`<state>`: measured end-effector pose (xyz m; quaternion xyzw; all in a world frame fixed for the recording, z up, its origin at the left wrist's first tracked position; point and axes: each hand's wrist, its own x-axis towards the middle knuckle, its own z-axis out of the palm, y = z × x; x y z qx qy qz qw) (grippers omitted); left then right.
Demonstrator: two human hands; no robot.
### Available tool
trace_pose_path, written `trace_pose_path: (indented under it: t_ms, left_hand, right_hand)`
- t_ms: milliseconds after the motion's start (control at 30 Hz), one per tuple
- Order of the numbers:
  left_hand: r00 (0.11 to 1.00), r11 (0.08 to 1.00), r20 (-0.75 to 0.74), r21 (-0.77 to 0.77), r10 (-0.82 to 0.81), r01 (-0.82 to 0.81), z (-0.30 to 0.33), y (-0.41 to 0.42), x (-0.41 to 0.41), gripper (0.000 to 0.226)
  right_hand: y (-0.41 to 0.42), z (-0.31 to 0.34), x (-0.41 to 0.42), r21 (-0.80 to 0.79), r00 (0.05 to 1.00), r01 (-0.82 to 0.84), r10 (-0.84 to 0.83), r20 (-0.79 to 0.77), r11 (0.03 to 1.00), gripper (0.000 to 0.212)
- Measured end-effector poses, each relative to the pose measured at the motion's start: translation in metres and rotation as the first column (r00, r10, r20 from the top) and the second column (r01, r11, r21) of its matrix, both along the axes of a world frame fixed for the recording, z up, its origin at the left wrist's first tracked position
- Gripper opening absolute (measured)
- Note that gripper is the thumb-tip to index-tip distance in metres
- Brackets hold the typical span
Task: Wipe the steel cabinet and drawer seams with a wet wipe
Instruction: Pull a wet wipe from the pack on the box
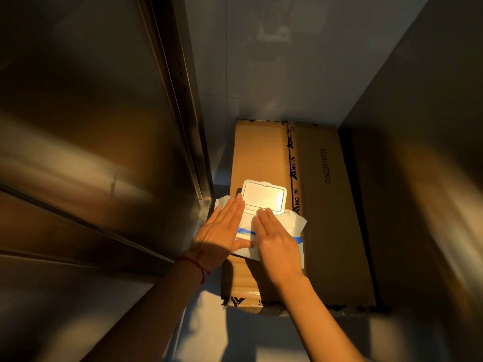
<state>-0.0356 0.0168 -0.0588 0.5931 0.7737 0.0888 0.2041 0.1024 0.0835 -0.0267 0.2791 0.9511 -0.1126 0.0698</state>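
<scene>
A white wet-wipe pack (245,232) with a blue stripe lies on a cardboard box (321,205), its plastic lid (264,196) flipped up and open. A white wipe (294,222) is spread over the pack's right side. My left hand (222,233) lies flat on the left part of the pack, fingers straight and together. My right hand (274,241) presses flat on the wipe, fingers straight. The steel cabinet (86,142) fills the left, with a vertical seam (180,108) and a slanted horizontal seam (86,226).
The long cardboard box lies on a pale floor between the steel cabinet at left and another steel face (423,178) at right. A pale wall (274,61) stands behind the box. A red string circles my left wrist (194,262).
</scene>
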Motion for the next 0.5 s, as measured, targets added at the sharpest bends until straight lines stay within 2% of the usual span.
trace_pose_path:
  t_ms: [167, 500]
  left_hand:
    - [0.999, 1.0, -0.034, 0.011, -0.01, 0.01, 0.0, -0.0017, 0.0006, 0.087]
    - [0.999, 1.0, -0.035, -0.027, -0.006, 0.005, 0.0047, -0.0011, 0.0021, 0.089]
  right_hand:
    - [0.0052, -0.0012, -0.0046, -0.005, 1.0, 0.006, -0.006, -0.019, 1.0, 0.053]
    - [0.0061, 0.0031, 0.0014, -0.046, 1.0, -0.007, 0.007, -0.003, 0.999, 0.05]
